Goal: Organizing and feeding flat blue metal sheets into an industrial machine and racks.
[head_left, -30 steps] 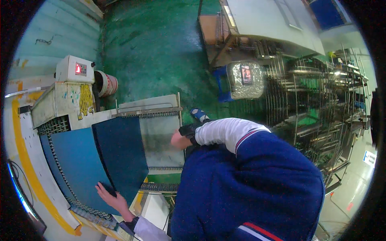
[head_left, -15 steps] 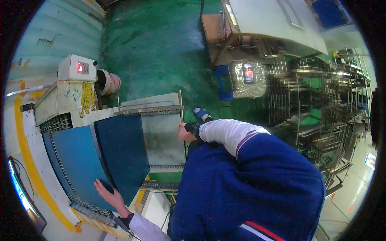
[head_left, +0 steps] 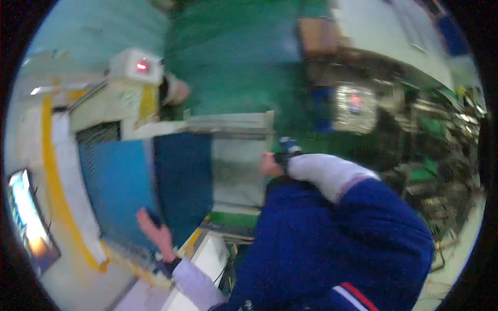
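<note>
Dark blue panel (head_left: 184,179) in rack (head_left: 238,133); left hand (head_left: 157,234) alongside.

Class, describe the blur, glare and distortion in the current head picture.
Head view: blur softens the left hand, right hand and racks; head view: the screen glares whitish; head view: the yellow stripe bows, fisheye-fashion, toward the picture's edge.

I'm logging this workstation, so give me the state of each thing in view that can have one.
Left hand: open, fingers stretched out, at the light blue panel
Right hand: too blurred to tell open or shut
Control box: red display lit
Screen at far left: lit
Small screen on the wrapped box: glowing, picture unclear
</note>
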